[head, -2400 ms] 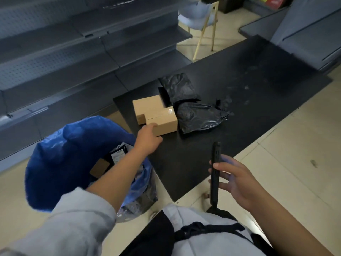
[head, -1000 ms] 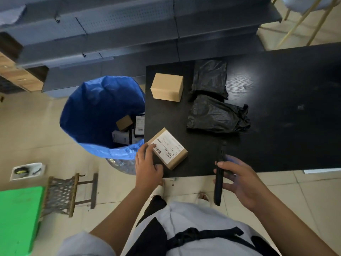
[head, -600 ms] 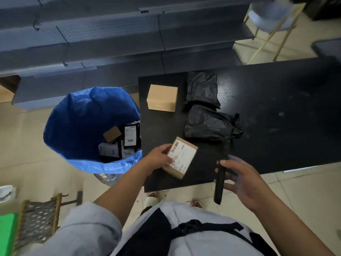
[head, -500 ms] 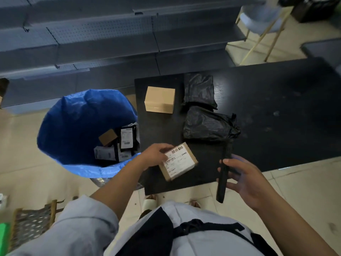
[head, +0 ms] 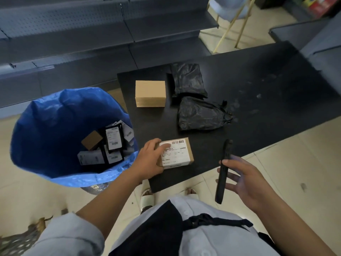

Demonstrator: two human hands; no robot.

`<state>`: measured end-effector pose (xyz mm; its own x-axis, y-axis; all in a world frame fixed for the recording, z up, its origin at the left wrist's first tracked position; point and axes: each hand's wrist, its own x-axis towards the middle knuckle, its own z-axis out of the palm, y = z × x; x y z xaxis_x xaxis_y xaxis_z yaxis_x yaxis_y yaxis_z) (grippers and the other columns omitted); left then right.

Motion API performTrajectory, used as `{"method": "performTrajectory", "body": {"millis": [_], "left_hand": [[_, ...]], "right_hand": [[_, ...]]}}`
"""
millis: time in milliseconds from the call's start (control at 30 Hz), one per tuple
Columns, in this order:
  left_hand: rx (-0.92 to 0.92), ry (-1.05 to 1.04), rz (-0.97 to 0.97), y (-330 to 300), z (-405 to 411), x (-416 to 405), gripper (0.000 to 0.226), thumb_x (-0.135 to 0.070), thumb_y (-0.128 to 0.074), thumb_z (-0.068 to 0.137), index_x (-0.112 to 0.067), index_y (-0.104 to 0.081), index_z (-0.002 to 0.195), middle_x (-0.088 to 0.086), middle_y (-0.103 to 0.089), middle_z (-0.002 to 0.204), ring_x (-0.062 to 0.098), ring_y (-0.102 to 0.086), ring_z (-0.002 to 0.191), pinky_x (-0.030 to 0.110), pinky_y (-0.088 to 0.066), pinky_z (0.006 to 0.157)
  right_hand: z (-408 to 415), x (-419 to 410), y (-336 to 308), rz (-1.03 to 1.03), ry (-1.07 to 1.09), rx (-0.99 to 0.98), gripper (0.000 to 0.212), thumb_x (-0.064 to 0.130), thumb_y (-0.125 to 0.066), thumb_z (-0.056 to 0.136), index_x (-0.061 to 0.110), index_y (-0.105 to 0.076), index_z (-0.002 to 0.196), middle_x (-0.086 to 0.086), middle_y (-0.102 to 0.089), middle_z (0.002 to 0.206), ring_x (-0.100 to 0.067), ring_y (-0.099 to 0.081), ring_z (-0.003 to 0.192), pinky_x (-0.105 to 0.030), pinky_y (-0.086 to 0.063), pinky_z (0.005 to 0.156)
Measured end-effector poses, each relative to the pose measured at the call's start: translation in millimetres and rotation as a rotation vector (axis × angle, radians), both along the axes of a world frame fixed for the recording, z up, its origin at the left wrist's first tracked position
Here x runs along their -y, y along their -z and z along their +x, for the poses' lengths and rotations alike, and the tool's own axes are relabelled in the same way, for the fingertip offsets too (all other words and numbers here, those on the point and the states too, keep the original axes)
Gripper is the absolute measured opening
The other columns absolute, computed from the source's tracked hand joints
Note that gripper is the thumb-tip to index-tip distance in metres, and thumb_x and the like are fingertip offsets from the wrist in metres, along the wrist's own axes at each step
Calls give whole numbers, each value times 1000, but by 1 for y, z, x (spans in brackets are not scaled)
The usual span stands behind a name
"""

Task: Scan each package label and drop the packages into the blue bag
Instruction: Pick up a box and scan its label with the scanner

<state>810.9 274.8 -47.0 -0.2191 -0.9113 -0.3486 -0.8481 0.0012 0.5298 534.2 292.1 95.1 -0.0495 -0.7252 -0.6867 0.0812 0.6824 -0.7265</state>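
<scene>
while the left hand [head: 150,159] grips the labelled box [head: 176,154], the right hand [head: 245,179] holds the scanner [head: 223,170].

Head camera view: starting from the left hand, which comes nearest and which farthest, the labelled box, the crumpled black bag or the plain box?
1. Labelled box: gripped by the left hand, near table edge.
2. Crumpled black bag: mid-table, to the right.
3. Plain box: at the far left corner, only slightly farther than the bag.

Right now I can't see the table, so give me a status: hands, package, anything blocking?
Left hand grips labelled box, label up. Right hand holds black scanner, not aimed. Blue bag open, path clear.
</scene>
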Motion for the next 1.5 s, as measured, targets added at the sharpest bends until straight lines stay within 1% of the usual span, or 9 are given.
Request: {"method": "performTrajectory", "body": {"millis": [133,267,400,567,667,767,867,1033,1500], "left_hand": [[-337,-195,256,-7,14,21,71,-29,-83,75,-40,-54,139,-2,-37,142,21,-33,134,40,-32,116],[-611,-337,564,0,22,36,56,-29,-77,74,-41,-63,127,0,-57,134,19,-54,123,43,-44,110],[-693,-396,574,9,27,39,39,-18,-66,86,-41,-67,117,-5,-67,126,17,-58,123,46,-44,112],[-587,-375,449,8,30,36,44,-29,-70,92,-42,-58,132,-1,-48,148,20,-44,138,44,-37,117],[-457,-393,258,5,21,18,83,-47,-81,80,-40,-36,149,0,-31,156,23,-29,146,50,-31,119],[-295,-340,117,4,1,-6,108,-46,-88,71,-34,-21,156,-1,-25,159,24,-22,147,49,-28,120],[-285,-314,-5,10,-7,-18,101,-34,-86,77,-28,-24,156,-1,-29,156,22,-26,145,42,-31,117],[-326,-287,-29,15,-4,-25,91,-26,-82,82,-27,-28,155,-4,-32,154,19,-31,142,42,-36,117],[-189,-250,-83,18,-6,-21,92,-36,-82,82,-30,-27,155,-4,-36,158,19,-36,143,41,-39,115]], "right_hand": [[8,-11,1,10,43,-26,31,16,-74,84,13,-72,114,-3,-74,103,-34,-62,111,-61,-50,101],[16,-25,2,14,102,-51,69,29,-83,58,13,-67,123,-11,-61,126,-39,-57,120,-65,-46,105],[22,-38,3,9,130,-72,93,36,-87,44,13,-63,131,-10,-60,128,-39,-57,122,-66,-46,105],[35,-44,2,38,107,-80,67,27,-81,64,14,-63,127,-12,-60,126,-38,-58,119,-62,-50,102],[45,-36,-4,64,-31,-176,54,20,-81,81,17,-60,131,-13,-58,131,-36,-58,117,-53,-55,90],[51,-18,-16,44,-337,-380,38,17,-82,79,18,-66,114,-16,-70,110,-45,-68,94,-58,-58,76],[61,11,-26,61,-747,-666,50,39,-88,60,20,-65,100,-16,-71,95,-30,-68,59,-45,-61,61],[94,50,-22,113,-1225,-1099,48,54,-82,59,20,-60,84,0,-65,74,-25,-66,66,-28,-43,56],[112,71,-23,180,-1232,-1171,44,42,-83,59,15,-61,85,-7,-66,78,-24,-63,55,-23,-46,52]]}}
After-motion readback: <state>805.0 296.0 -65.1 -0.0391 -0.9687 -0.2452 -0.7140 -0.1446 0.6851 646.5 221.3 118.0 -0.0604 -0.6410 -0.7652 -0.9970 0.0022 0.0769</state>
